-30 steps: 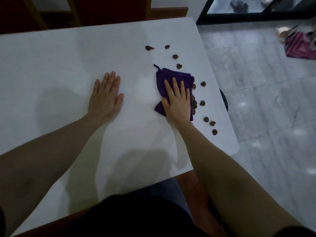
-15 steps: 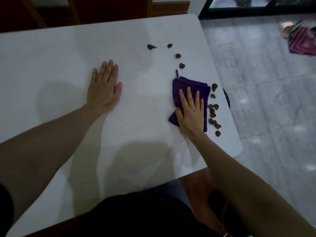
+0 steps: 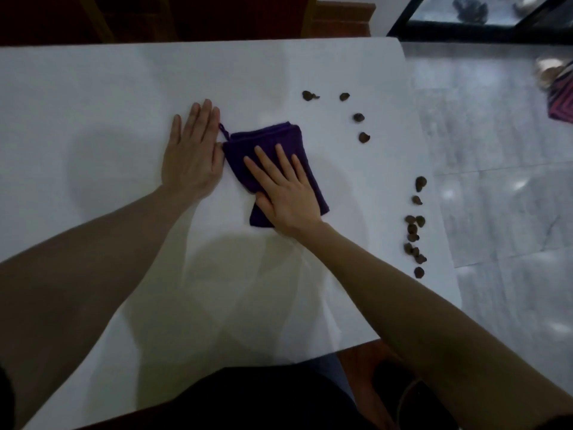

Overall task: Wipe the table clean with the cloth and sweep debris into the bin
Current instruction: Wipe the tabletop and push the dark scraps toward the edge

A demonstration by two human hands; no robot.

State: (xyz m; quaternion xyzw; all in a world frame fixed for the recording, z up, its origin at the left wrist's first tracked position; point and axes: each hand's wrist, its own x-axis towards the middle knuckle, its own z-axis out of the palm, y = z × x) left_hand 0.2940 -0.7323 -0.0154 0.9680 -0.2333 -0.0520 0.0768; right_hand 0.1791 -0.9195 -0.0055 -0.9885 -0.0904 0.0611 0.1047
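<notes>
A folded purple cloth (image 3: 273,141) lies on the white table (image 3: 93,97) near its middle. My right hand (image 3: 286,189) presses flat on the cloth with straight fingers. Just left of the cloth, my left hand (image 3: 193,155) rests flat on the table, its thumb side touching the cloth's edge. Several brown bits of debris (image 3: 414,234) lie in a line close to the table's right edge. A few more debris bits (image 3: 358,117) are scattered farther back on the right. No bin shows in this view.
The table's right edge (image 3: 440,212) drops to a grey tiled floor (image 3: 502,197). A red chair back (image 3: 217,17) stands behind the table. A pink and purple item (image 3: 562,100) lies on the floor at the far right.
My right hand slid the cloth left, away from the debris by the right edge, until it met my left hand. The debris stays in a line near the edge.
</notes>
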